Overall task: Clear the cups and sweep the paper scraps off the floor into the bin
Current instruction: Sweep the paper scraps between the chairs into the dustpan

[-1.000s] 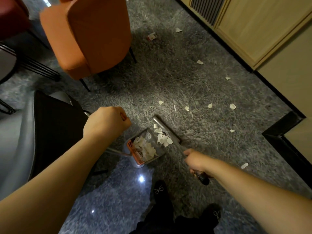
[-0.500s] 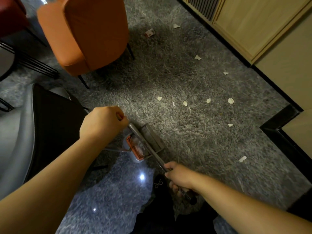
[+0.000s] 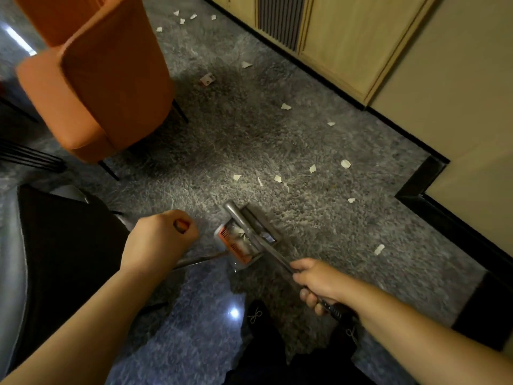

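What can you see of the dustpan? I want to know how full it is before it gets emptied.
The dustpan is a small tray with an orange comb-like strip along one edge. It sits low at the carpet's edge, mouth toward the scraps. White paper scraps lie inside, though the broom crosses over it and hides much of the load. A thin metal handle runs from it up to the left hand, which grips the orange-tipped end.

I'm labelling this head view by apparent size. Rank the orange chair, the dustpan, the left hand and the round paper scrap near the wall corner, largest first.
1. Orange chair
2. Left hand and dustpan: similar in apparent size, and the hand is nearer the camera, so unranked
3. Round paper scrap
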Motion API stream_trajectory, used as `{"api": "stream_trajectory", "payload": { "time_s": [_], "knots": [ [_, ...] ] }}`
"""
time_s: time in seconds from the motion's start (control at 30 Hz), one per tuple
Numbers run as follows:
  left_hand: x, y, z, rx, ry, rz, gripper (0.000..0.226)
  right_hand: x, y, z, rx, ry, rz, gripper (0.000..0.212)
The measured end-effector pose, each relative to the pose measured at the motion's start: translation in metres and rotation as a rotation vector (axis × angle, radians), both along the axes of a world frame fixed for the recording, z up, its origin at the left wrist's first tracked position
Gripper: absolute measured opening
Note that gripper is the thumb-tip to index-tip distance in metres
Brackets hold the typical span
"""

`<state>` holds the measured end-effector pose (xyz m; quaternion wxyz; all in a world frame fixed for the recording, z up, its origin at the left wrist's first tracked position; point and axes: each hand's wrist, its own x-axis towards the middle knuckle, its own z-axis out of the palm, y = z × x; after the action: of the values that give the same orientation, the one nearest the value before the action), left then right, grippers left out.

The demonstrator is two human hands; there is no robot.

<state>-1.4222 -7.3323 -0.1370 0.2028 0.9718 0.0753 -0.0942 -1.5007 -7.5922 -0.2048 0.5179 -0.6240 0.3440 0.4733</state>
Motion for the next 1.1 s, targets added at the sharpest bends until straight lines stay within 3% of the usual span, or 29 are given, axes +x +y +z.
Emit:
{"api": "stream_trajectory", "payload": {
  "time_s": [0.3,0.63,0.93,1.1],
  "knots": [
    [-0.002,-0.088,-0.002,-0.098,-0.01,-0.046,0.004,-0.036,-0.091,0.026,-0.064,-0.061,-0.363,0.039],
    [-0.013,-0.2,0.002,-0.102,0.023,-0.137,0.006,-0.085,-0.206,0.029,-0.125,-0.125,-0.612,0.039],
    [-0.018,-0.261,0.011,-0.042,-0.003,-0.168,0.006,-0.129,-0.304,-0.005,-0.192,-0.104,-0.709,0.044],
    [-0.018,-0.28,0.01,-0.005,-0.022,-0.118,0.019,-0.142,-0.348,-0.031,-0.253,-0.063,-0.748,0.04]
  ]
}}
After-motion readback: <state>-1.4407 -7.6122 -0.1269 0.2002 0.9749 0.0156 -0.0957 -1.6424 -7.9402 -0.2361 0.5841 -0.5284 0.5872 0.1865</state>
